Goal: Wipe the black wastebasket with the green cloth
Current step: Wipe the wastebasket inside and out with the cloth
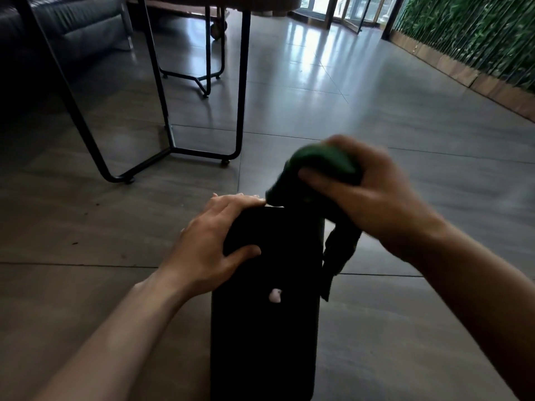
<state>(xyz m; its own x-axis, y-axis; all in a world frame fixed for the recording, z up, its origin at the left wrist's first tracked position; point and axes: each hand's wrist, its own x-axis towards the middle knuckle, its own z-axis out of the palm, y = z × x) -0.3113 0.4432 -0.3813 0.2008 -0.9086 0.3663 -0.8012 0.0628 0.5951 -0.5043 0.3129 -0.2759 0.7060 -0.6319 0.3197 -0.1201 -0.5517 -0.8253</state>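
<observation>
The black wastebasket point(263, 328) lies on its side on the tiled floor, running from the bottom of the view up to the centre. A small white spot point(275, 295) shows on its upper surface. My left hand point(214, 244) grips the far left part of the wastebasket, fingers over its far edge and thumb on top. My right hand point(373, 192) is closed on the bunched green cloth point(315, 172) at the wastebasket's far right end. One loose end of the cloth hangs down beside the right wall. The hand and cloth are blurred.
A table with black metal legs point(240, 91) stands ahead on the left, with a dark sofa point(72, 24) behind it. A green plant wall point(477, 36) with a wooden base runs along the right. Grey floor tiles point(376, 96) stretch toward glass doors.
</observation>
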